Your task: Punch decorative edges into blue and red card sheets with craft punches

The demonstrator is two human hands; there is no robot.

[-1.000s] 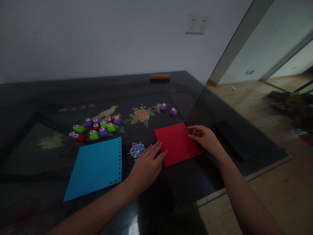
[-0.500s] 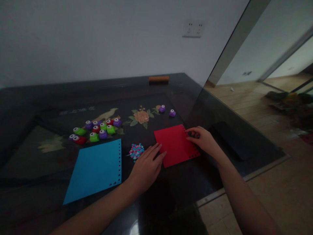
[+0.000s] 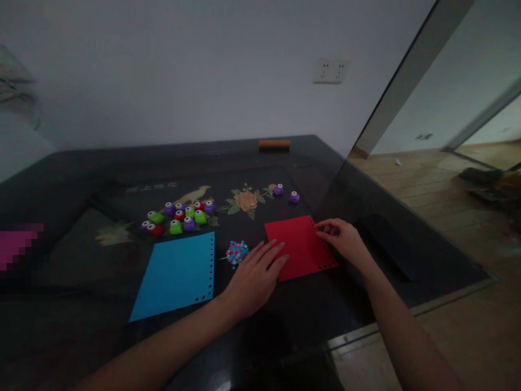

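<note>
Red paper [image 3: 299, 244] lies between left hand [image 3: 254, 277] and right hand [image 3: 345, 241].

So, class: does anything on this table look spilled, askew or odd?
A small heap of pink and blue paper dots lies loose on the dark table, between the blue sheet and the red sheet. Both sheets lie askew.

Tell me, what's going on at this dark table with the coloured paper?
A person works at a dark table with both bare hands on a red paper sheet. The left hand lies flat on its near left corner; the right hand rests at its right edge, along a row of punched holes. A blue sheet, also punched along one edge, lies to the left, with a small pile of confetti between them. Small coloured punches sit in a cluster behind.
</note>
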